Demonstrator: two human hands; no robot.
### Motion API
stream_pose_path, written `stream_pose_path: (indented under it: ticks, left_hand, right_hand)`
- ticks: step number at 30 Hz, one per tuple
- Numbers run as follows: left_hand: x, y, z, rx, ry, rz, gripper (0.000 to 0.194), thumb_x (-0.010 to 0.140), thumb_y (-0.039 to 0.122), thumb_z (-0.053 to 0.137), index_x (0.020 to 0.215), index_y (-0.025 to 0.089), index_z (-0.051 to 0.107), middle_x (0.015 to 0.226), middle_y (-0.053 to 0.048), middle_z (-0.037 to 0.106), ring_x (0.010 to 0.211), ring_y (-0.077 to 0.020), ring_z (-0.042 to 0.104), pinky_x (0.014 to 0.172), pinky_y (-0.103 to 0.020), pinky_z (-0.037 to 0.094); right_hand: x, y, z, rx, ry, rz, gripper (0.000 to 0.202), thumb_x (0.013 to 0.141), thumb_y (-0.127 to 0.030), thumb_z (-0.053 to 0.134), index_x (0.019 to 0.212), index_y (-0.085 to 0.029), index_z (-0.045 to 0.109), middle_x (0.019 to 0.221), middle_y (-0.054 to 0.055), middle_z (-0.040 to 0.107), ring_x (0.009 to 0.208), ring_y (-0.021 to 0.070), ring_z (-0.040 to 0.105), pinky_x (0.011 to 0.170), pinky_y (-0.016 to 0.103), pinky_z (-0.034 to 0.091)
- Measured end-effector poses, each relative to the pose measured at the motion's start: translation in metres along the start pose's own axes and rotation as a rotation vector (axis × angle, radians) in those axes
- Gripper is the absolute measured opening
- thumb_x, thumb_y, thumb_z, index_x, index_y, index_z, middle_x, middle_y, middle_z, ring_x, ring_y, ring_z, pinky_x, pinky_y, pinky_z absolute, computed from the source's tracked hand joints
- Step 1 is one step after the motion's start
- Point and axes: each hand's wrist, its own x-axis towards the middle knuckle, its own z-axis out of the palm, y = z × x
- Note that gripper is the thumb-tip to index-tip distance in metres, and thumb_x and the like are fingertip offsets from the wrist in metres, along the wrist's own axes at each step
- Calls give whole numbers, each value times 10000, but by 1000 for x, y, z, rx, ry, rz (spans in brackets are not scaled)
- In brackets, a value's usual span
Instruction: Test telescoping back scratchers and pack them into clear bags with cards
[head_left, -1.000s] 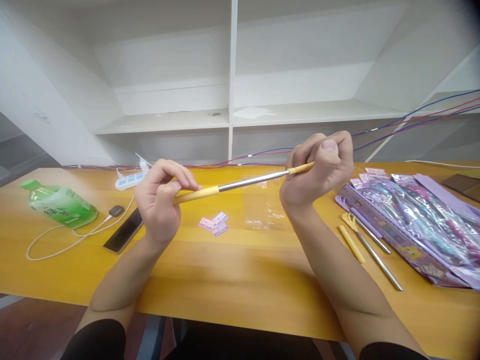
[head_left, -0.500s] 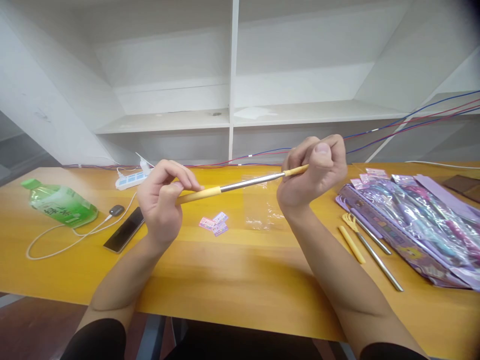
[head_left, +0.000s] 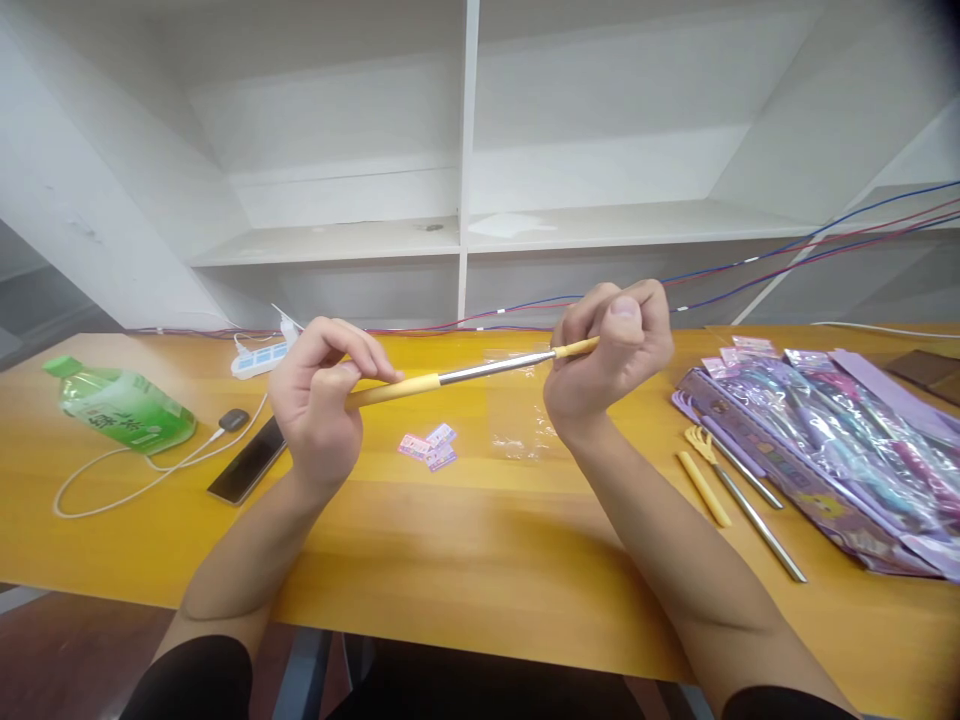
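A telescopic back scratcher (head_left: pixel 495 368) with a silver rod and yellow ends is held level above the table between both hands. My left hand (head_left: pixel 319 405) is closed around its yellow handle, thumb and fingers pinching it. On the other end, my right hand (head_left: pixel 606 350) wraps the yellow tip piece, and the claw is hidden inside the fist. To the right on the table lie a yellow claw head on a metal rod (head_left: pixel 757 522), a loose yellow handle (head_left: pixel 703 488) and another metal rod (head_left: pixel 742 463) with a purple end.
Several wrapped back scratchers (head_left: pixel 847 430) lie on a purple package (head_left: pixel 810 490) at right. Small printed cards (head_left: pixel 429 446) and a clear plastic bag (head_left: pixel 517 430) are mid-table. Leftward are a green bottle (head_left: pixel 124 408), a phone (head_left: pixel 249 460), a cable and a power strip (head_left: pixel 260 360).
My right hand has moved slightly left and down, and the visible silver rod between the hands is a little shorter. My left hand has shifted slightly left.
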Motion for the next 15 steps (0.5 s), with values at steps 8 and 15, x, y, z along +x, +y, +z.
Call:
stream_pose_path:
  ticks: [8,15]
  left_hand:
    - [0,3,-1,-2,-48,32,160,883,162,596,755,215,676,706,-30,635,678,-189,645,622,-329,543]
    - [-1,2,0,-21,-69,-2,173,877,137,577,753,205,678,709,-31,637,679,-182,646,651,-328,528]
  right_hand:
    - [-3,1,-1,-12,-16,35,353,991,-386,574,744,-269,351,528,-96,347,403,78,259,394,254,204]
    - [-5,-2,1,35,-16,3,316,997,-320,561,746,-261,379,540,-90,352,408,77,264,391,252,195]
